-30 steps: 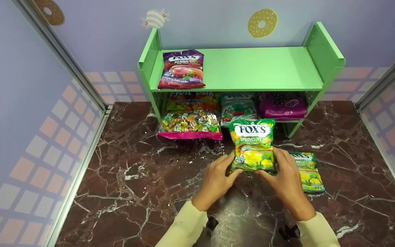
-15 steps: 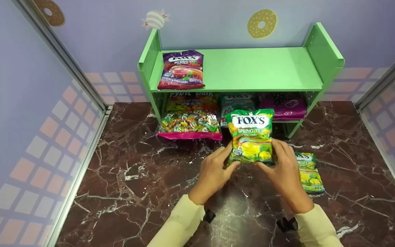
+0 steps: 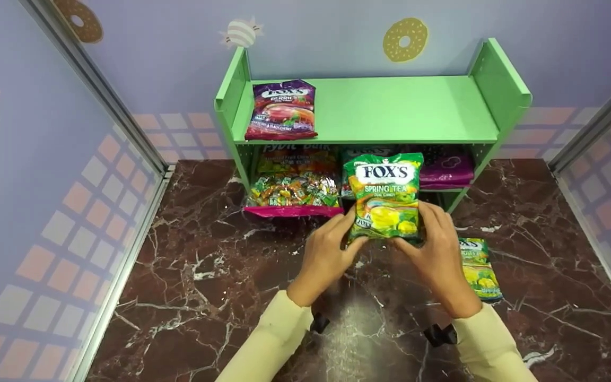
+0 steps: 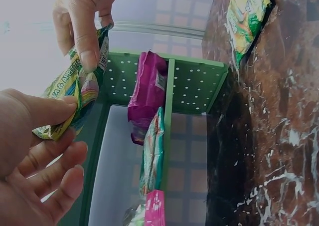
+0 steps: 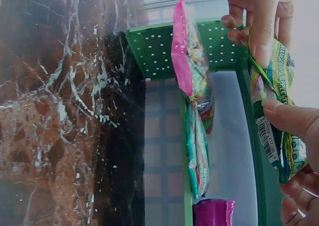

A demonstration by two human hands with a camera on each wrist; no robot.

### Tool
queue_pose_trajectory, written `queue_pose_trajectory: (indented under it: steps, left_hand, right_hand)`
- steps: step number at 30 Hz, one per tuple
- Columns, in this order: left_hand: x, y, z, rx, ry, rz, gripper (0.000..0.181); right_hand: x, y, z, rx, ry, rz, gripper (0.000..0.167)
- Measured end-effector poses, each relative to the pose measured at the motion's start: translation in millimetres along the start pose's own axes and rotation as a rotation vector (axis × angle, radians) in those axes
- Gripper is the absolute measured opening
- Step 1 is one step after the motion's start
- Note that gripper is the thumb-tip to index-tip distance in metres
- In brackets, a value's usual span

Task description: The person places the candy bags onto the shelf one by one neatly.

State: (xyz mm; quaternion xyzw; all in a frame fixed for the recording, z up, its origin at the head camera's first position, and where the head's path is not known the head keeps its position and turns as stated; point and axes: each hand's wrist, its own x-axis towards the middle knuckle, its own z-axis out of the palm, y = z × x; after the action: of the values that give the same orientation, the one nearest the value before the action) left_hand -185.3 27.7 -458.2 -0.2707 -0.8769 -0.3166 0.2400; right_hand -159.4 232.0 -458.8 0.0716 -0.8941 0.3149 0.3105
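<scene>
Both hands hold one green-and-yellow Fox's Spring Tea candy bag upright in front of the green shelf. The left hand grips its lower left corner, thumb at the bottom front; the right hand grips the lower right corner the same way. In the left wrist view the thumb of the left hand presses the bag's edge, with fingers behind. The right wrist view has the right hand pinching the other side. A second Spring Tea bag lies on the marble surface, partly hidden by the right hand.
A purple Fox's Berries bag stands at the left of the green shelf's upper board. Below are a large bag of wrapped fruit chews, a teal bag mostly hidden in the head view, and a magenta pack. Patterned walls enclose the sides.
Both hands have carried the candy bag up the view and slightly left, nearer the shelf; it now covers most of the teal bag. The grip looks the same.
</scene>
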Motion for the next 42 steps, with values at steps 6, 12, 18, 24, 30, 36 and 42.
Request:
queue_pose_trajectory:
  steps: [6, 12, 18, 24, 30, 36, 42]
  left_hand:
    - [7.4, -3.2, -4.8, -0.013, -0.003, -0.004, 0.056]
    - [18.0, -7.5, -7.0, 0.007, -0.019, -0.008, 0.054]
    - [27.8, -8.8, -10.0, 0.010, -0.056, -0.025, 0.054]
    - [39.9, -9.0, -15.8, -0.005, -0.080, -0.044, 0.055]
    - [52.7, -9.4, -21.6, -0.046, -0.116, -0.071, 0.056]
    - [64.4, -10.2, -27.0, -0.080, -0.156, -0.100, 0.058]
    - [76.7, -15.6, -31.0, -0.160, -0.196, -0.147, 0.059]
  right_hand:
    - [9.8, -3, 2, 0.010, 0.002, -0.007, 0.075]
    - [20.5, -4, 4, 0.022, -0.007, 0.014, 0.074]
    - [30.9, -5, 2, 0.044, -0.039, 0.038, 0.075]
    - [43.8, -8, -1, 0.051, -0.074, 0.056, 0.075]
    - [56.0, -8, -4, 0.055, -0.078, 0.045, 0.074]
    - [68.1, -8, -6, 0.048, -0.105, 0.047, 0.074]
    - [81.7, -8, -7, 0.045, -0.139, 0.053, 0.076]
